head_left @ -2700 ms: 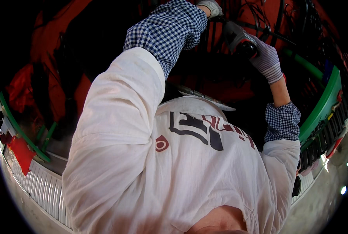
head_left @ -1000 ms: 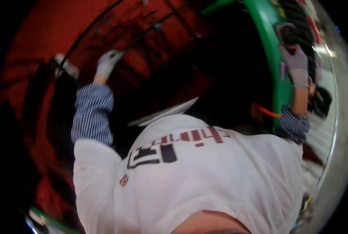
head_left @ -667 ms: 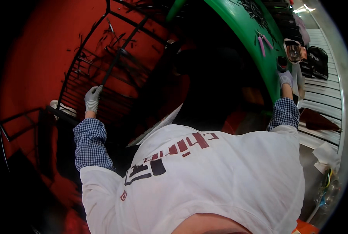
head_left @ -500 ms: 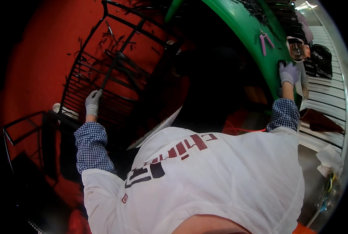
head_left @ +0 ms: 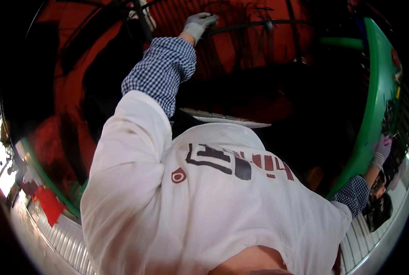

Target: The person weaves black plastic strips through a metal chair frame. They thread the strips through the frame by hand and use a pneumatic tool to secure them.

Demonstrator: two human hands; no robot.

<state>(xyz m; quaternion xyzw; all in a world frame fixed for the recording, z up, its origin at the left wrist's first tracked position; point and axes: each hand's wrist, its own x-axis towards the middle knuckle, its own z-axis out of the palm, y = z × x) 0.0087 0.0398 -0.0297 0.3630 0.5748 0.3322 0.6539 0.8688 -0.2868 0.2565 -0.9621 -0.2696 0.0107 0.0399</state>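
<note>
My left hand (head_left: 199, 26), in a light grey knit glove, is at the far side of the view with its fingers closed at a bar of a black metal rack (head_left: 259, 24). The rack lies over the red floor, and its thin rods blur in the shadow. Far off to the right, my right hand (head_left: 381, 149), gloved too, is over the green tabletop. Its fingers are closed around pink-handled pliers (head_left: 387, 139), of which only bits of pink show. Small black pieces (head_left: 388, 114) lie in a heap just beyond that hand.
The green table (head_left: 368, 105) curves along the right side. A black packet (head_left: 379, 213) lies on the pale slatted surface (head_left: 358, 240) behind my right arm. At the left are a red cloth (head_left: 50, 205) and another slatted surface (head_left: 71, 243). Red floor (head_left: 71, 96) shows at the left.
My view has turned to the left, so the rack and table appear shifted. My right hand has moved forward along the green table to the pink-handled pliers. My left hand stays at the rack.
</note>
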